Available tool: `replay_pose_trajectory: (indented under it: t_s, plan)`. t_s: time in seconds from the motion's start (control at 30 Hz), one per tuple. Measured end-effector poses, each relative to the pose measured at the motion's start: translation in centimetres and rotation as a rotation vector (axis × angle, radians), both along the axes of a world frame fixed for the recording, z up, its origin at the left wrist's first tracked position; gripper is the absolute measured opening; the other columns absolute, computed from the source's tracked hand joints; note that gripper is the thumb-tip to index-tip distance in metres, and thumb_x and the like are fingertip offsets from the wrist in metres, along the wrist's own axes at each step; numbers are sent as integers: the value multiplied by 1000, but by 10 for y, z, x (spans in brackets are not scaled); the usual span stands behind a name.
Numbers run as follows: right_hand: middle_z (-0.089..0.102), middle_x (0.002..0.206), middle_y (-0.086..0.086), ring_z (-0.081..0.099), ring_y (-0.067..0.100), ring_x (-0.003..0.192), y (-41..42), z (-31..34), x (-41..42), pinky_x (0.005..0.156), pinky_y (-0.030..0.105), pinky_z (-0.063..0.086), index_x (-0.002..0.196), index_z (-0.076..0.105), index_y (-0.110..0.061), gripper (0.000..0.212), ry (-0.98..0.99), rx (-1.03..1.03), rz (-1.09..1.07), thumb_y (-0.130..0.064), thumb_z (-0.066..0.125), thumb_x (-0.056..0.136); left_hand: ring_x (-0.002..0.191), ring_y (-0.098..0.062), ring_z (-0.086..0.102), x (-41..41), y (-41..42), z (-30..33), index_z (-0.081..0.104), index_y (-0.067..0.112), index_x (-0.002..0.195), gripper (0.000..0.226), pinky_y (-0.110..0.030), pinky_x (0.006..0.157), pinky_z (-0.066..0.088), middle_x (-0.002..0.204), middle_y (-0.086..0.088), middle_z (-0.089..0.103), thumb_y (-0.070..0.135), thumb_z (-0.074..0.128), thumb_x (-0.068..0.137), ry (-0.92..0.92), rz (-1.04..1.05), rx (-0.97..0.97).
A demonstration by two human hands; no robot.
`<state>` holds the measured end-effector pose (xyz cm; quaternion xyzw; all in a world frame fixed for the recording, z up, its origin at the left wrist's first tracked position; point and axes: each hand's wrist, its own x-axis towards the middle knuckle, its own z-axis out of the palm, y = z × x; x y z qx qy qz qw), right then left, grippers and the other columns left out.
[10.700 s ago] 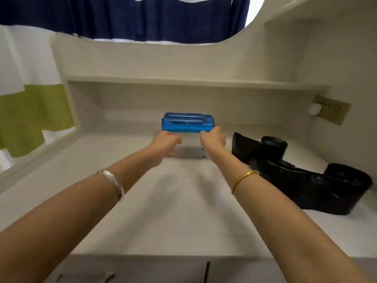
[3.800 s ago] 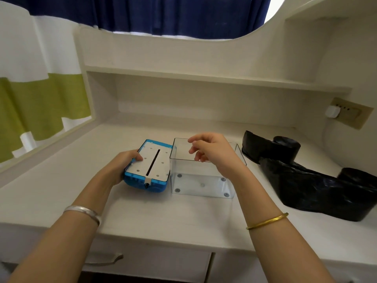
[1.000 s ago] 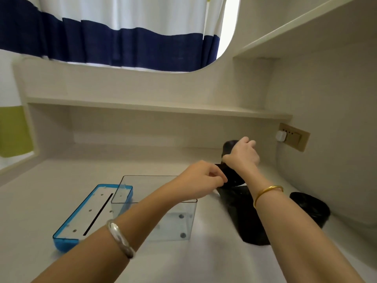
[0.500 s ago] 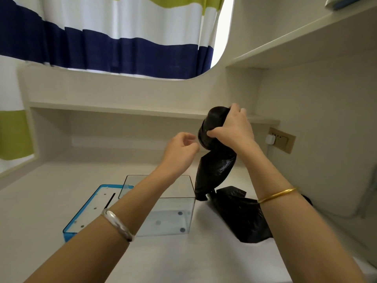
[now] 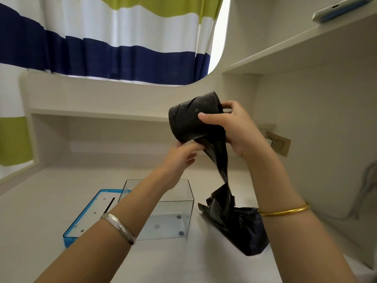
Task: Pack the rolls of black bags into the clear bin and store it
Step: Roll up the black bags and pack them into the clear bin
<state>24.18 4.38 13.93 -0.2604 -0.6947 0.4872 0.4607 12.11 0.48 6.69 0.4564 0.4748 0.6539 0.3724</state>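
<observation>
Hands (image 5: 240, 129) 2, roll (image 5: 191, 119) 1, bin (image 5: 173, 217) 1

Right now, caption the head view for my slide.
Both hands lift a roll of black bags, its tail trailing, above the empty clear bin.

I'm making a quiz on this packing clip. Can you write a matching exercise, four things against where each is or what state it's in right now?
Things:
1. roll
2. bin
3. lid
4. loose bags

States:
A. lying on the desk, left of the bin
B. held up in the air by the right hand
C. standing open and empty on the desk
D. heaped on the desk, right of the bin

Pairs: 1-B, 2-C, 3-A, 4-D

The left hand pinches the tail hanging from the roll.
</observation>
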Motion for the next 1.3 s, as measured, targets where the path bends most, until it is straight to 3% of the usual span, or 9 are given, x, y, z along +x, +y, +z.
replay_pose_trajectory:
  t_s: [0.1, 0.23, 0.4, 0.57, 0.73, 0.87, 1.0, 1.13, 1.3]
  plan:
    - [62, 108, 7, 67, 21, 88, 2, -7, 1, 62, 28, 57, 123, 44, -12, 56, 43, -73, 73, -15, 75, 76, 95, -19, 54, -6, -3, -1, 62, 15, 93, 37, -31, 90, 40, 93, -3, 63, 30, 69, 59, -128, -126, 112]
    - [62, 108, 8, 65, 25, 95, 6, -11, 0, 68, 34, 57, 120, 47, -10, 51, 105, -127, 152, -14, 73, 76, 93, -12, 55, -11, -6, 1, 60, 20, 98, 39, -32, 98, 33, 97, 1, 63, 43, 61, 67, -183, -40, 202]
    - [61, 122, 18, 63, 32, 106, 7, -13, -4, 79, 35, 58, 128, 49, -5, 65, 221, -160, 365, -19, 70, 69, 118, -20, 54, -22, -16, 15, 27, 5, 141, 130, -34, 102, 44, 134, -14, 50, 60, 84, 38, -106, -28, 404]
    - [57, 130, 21, 63, 30, 107, 10, -13, -8, 90, 39, 52, 132, 47, -3, 70, 243, -146, 454, -22, 72, 69, 102, -20, 61, -25, -28, 30, 42, 7, 131, 92, -32, 77, 53, 118, -11, 58, 45, 69, 52, 45, 63, 399]
    - [65, 109, 9, 66, 21, 89, 14, -35, -16, 78, 29, 56, 123, 55, -7, 55, 141, -220, 500, -21, 68, 71, 99, -24, 63, -28, -26, 16, 50, 11, 117, 74, -38, 82, 54, 108, -9, 62, 43, 64, 52, -15, 188, 380]
    - [70, 94, 3, 69, 16, 79, 17, -59, -22, 70, 27, 56, 110, 60, -8, 42, -137, -145, 531, -1, 70, 70, 104, -26, 62, -32, -27, 12, 51, 15, 115, 71, -40, 85, 54, 111, -9, 62, 46, 64, 53, -68, 290, 390]
    - [68, 86, 10, 67, 20, 75, 27, -80, -25, 72, 31, 58, 92, 61, -4, 22, -502, -43, 547, 13, 56, 79, 99, -15, 59, -38, -32, 23, 45, 15, 119, 69, -27, 74, 49, 106, 0, 58, 45, 62, 60, -84, 402, 464]
    - [69, 85, 13, 68, 19, 74, 35, -91, -25, 81, 36, 57, 92, 67, -2, 28, -696, -44, 589, 3, 54, 68, 92, -8, 56, -44, -35, 32, 41, 14, 120, 56, -25, 75, 49, 99, 7, 54, 37, 55, 71, -84, 524, 510]
    - [69, 63, -2, 66, 6, 57, 25, -83, -12, 55, 17, 53, 69, 73, -8, 30, -223, -143, 912, 11, 51, 62, 105, -17, 57, -56, -37, 34, 41, 10, 126, 76, -37, 90, 52, 112, -3, 55, 45, 63, 62, -181, 554, 565]
